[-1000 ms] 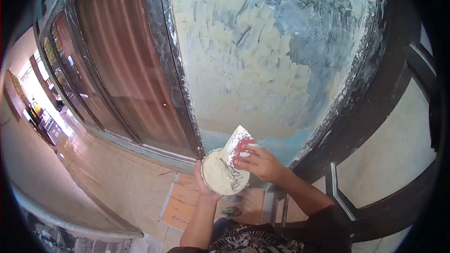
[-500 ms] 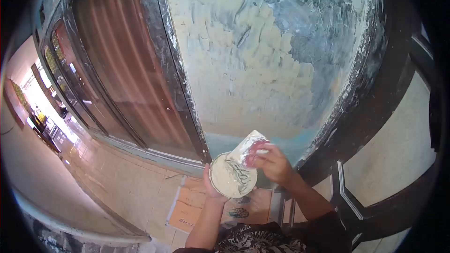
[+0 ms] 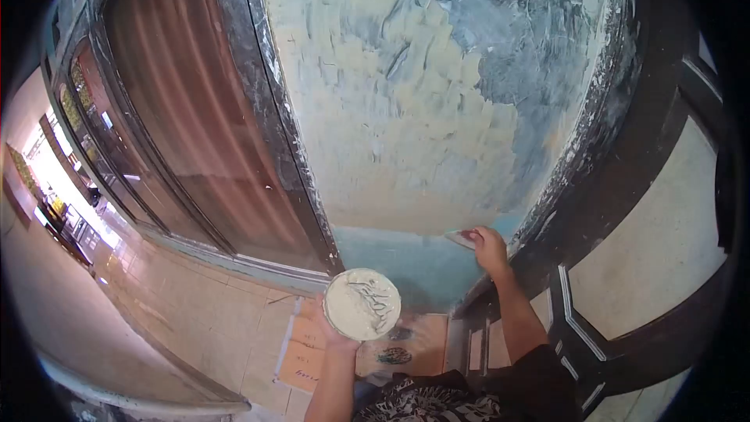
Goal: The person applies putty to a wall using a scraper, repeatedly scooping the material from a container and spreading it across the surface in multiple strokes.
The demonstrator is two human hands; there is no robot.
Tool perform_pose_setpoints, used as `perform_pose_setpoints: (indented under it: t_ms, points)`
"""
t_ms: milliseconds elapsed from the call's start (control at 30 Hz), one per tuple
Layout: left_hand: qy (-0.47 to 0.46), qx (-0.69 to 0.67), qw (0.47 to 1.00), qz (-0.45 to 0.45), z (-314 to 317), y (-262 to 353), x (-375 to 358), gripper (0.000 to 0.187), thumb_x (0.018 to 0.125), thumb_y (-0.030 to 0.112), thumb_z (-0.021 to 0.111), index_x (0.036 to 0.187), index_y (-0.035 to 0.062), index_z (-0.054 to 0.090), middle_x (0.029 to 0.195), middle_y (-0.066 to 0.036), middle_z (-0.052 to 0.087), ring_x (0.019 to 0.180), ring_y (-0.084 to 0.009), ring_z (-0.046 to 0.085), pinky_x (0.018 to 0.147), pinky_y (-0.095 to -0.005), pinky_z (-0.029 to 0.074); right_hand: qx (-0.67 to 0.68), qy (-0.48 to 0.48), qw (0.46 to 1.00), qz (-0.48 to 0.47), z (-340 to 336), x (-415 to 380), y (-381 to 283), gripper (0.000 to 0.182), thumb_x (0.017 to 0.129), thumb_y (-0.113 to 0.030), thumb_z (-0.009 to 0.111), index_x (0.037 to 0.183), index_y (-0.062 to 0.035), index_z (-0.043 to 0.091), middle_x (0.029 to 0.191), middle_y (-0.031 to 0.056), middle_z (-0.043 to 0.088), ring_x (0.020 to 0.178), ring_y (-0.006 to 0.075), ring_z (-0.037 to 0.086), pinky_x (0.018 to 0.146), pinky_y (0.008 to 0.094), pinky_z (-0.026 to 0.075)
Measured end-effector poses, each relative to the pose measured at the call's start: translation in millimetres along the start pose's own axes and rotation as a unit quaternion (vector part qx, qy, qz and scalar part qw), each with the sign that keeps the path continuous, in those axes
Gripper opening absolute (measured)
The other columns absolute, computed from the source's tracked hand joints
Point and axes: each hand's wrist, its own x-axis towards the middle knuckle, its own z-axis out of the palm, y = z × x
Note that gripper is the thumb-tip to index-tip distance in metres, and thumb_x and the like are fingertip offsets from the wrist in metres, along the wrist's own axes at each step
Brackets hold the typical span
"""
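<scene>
Round tub (image 3: 362,305) of pale paste, surface ridged, left hand (image 3: 337,327) beneath

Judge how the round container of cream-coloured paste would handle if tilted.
The round container of cream-coloured paste would probably feel heavy, being filled nearly to its rim. The paste looks thick, holding ridges, so it would likely sag slowly rather than splash.

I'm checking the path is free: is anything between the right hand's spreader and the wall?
Nothing visible stands between the spreader in the right hand and the wall; it looks close to the surface, but contact is unclear. The tub in the left hand is off to the left.
</scene>
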Motion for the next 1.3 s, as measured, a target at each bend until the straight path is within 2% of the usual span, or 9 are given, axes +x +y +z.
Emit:
perform_pose_setpoints:
  t_ms: [200, 400, 533, 633, 867, 1033, 1167, 1267, 1300]
  points:
    - [-0.039, -0.064, 0.997, 0.031, -5.2, -6.7, -10.3, 0.082, 0.098, 0.068, 0.031, 0.146, 0.0043, 0.049, 0.147, -0.018, 0.053, 0.132, -0.0401, 0.051, 0.112, -0.0554, 0.042, -0.029, 0.057, 0.997, 0.052, 20.1, 6.3, 13.2, 0.020, 0.094, -0.012, 0.064, 0.111, -0.0027, 0.068, 0.109, 0.0143, 0.070, 0.104, 0.0380, 0.063, 0.087, 0.0479, 0.051]
    - [0.012, -0.031, 0.998, 0.050, -12.4, -2.3, -26.2, 0.084, 0.098, 0.069, 0.030, 0.146, 0.0030, 0.049, 0.144, -0.020, 0.054, 0.131, -0.0403, 0.052, 0.110, -0.0549, 0.043, -0.015, 0.007, 1.000, 0.011, 33.2, -3.2, 16.0, 0.020, 0.095, -0.012, 0.063, 0.113, -0.0032, 0.068, 0.107, 0.0132, 0.070, 0.102, 0.0383, 0.062, 0.086, 0.0471, 0.051]
    - [-0.018, -0.021, 0.998, 0.053, -14.3, 1.9, -22.6, 0.083, 0.099, 0.068, 0.029, 0.146, 0.0018, 0.049, 0.144, -0.020, 0.054, 0.131, -0.0402, 0.052, 0.111, -0.0541, 0.043, 0.016, 0.126, 0.992, -0.008, 39.8, 5.6, 21.9, 0.016, 0.096, -0.012, 0.063, 0.109, -0.0041, 0.067, 0.105, 0.0127, 0.070, 0.099, 0.0390, 0.062, 0.084, 0.0474, 0.051]
    - [-0.007, -0.019, 0.998, 0.053, -17.9, 1.1, -26.1, 0.082, 0.099, 0.067, 0.029, 0.145, 0.0020, 0.049, 0.144, -0.019, 0.055, 0.131, -0.0395, 0.052, 0.111, -0.0536, 0.043, 0.037, 0.133, 0.990, -0.012, 32.3, -1.9, 23.4, 0.017, 0.093, -0.009, 0.061, 0.107, -0.0001, 0.068, 0.103, 0.0187, 0.069, 0.098, 0.0410, 0.063, 0.086, 0.0466, 0.050]
    - [0.005, -0.017, 0.998, 0.065, -7.1, -3.6, -29.1, 0.079, 0.098, 0.064, 0.031, 0.142, 0.0030, 0.053, 0.141, -0.019, 0.057, 0.128, -0.0387, 0.055, 0.108, -0.0529, 0.045, -0.008, 0.093, 0.995, -0.045, 43.0, -4.6, 18.1, 0.014, 0.092, -0.006, 0.063, 0.105, -0.0042, 0.068, 0.100, 0.0135, 0.069, 0.094, 0.0389, 0.061, 0.081, 0.0473, 0.050]
    - [0.013, -0.014, 0.998, 0.062, -9.1, -5.0, -29.2, 0.080, 0.098, 0.066, 0.031, 0.142, 0.0024, 0.053, 0.140, -0.019, 0.058, 0.127, -0.0389, 0.056, 0.107, -0.0533, 0.046, 0.040, 0.160, 0.986, -0.028, 28.9, -4.2, 20.8, 0.013, 0.091, -0.003, 0.062, 0.103, -0.0024, 0.068, 0.097, 0.0151, 0.069, 0.091, 0.0392, 0.062, 0.079, 0.0463, 0.050]
    - [-0.026, -0.025, 0.998, 0.055, -6.4, -8.0, -27.7, 0.082, 0.098, 0.068, 0.031, 0.142, 0.0024, 0.053, 0.140, -0.020, 0.058, 0.127, -0.0393, 0.056, 0.108, -0.0534, 0.046, 0.062, 0.143, 0.985, -0.072, 30.9, -15.3, 16.4, 0.014, 0.089, 0.001, 0.063, 0.102, -0.0010, 0.068, 0.098, 0.0160, 0.070, 0.090, 0.0384, 0.063, 0.078, 0.0447, 0.051]
    - [-0.060, -0.032, 0.996, 0.049, 9.4, -12.4, -24.6, 0.082, 0.098, 0.069, 0.032, 0.144, 0.0031, 0.051, 0.141, -0.020, 0.057, 0.128, -0.0394, 0.055, 0.110, -0.0539, 0.045, 0.165, 0.046, 0.980, -0.103, 13.3, -12.6, -29.3, 0.020, 0.085, 0.007, 0.063, 0.102, -0.0002, 0.070, 0.101, 0.0156, 0.071, 0.094, 0.0360, 0.065, 0.082, 0.0419, 0.053]
    - [-0.043, -0.022, 0.998, 0.045, 8.8, -13.6, -20.0, 0.082, 0.098, 0.068, 0.032, 0.144, 0.0034, 0.051, 0.142, -0.020, 0.057, 0.129, -0.0391, 0.055, 0.110, -0.0539, 0.044, 0.197, 0.017, 0.966, -0.168, 0.3, -8.8, -58.0, 0.023, 0.081, 0.009, 0.064, 0.101, -0.0006, 0.070, 0.101, 0.0142, 0.071, 0.097, 0.0350, 0.066, 0.085, 0.0411, 0.053]
